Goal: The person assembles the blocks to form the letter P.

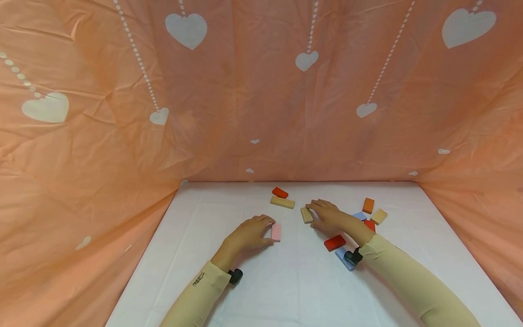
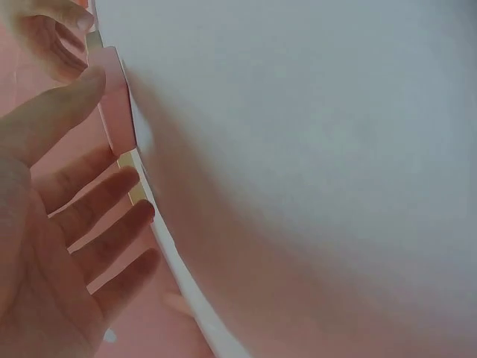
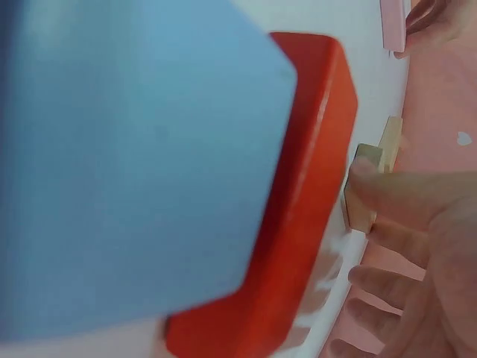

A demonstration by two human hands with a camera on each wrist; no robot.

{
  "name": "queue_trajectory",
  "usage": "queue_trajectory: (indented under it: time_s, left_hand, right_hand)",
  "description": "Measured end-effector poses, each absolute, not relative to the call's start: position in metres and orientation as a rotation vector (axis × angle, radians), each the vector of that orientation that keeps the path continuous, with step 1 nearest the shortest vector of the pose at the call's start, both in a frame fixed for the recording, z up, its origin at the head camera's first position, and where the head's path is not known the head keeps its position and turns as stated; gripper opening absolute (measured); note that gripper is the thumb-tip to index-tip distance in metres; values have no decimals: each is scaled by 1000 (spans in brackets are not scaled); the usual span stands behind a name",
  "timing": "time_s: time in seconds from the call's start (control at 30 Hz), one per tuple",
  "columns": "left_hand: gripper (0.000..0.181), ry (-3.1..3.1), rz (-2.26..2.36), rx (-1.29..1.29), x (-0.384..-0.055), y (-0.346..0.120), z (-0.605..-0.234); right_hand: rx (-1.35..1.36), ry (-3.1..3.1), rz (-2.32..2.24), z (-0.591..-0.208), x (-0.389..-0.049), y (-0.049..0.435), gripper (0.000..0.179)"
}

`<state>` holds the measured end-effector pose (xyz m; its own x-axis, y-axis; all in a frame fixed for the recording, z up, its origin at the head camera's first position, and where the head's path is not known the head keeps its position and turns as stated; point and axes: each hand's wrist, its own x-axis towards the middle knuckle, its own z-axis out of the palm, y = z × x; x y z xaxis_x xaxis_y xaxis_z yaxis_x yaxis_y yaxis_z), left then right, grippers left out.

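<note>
On the white tabletop, my left hand (image 1: 252, 232) pinches a pink block (image 1: 276, 232) between thumb and forefinger, one at each end. In the left wrist view the thumb presses one end of the pink block (image 2: 115, 104) while the other fingers spread beyond it. My right hand (image 1: 328, 215) pinches a plain wooden block (image 1: 306, 215) to the right of the pink one. The right wrist view has the thumb and forefinger at opposite ends of this wooden block (image 3: 363, 194). Both blocks lie low over the cloth.
A red block (image 1: 280, 192) and another wooden block (image 1: 282, 202) lie farther back. Beneath and beside the right forearm are a red block (image 1: 335, 243), a blue block (image 1: 344, 259), an orange block (image 1: 368, 205) and several others. A peach curtain (image 1: 278, 113) hangs behind.
</note>
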<state>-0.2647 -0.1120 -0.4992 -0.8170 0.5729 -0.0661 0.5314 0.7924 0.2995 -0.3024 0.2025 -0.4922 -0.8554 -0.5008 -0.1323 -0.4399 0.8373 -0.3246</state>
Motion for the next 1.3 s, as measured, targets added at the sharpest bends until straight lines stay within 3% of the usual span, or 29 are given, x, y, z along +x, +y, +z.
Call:
queue_trajectory:
  time_s: [0.5, 0.77, 1.3]
  left_hand:
    - [58, 2838, 449, 860, -270, -109, -503]
    - [57, 2817, 515, 825, -271, -109, -500]
    - [58, 2791, 606, 889, -276, -101, -502]
  right_hand:
    - [-726, 2862, -406, -489, -301, 199, 51]
    - [-725, 2829, -474, -486, -293, 199, 57]
    - [-799, 2853, -627, -484, -246, 200, 54]
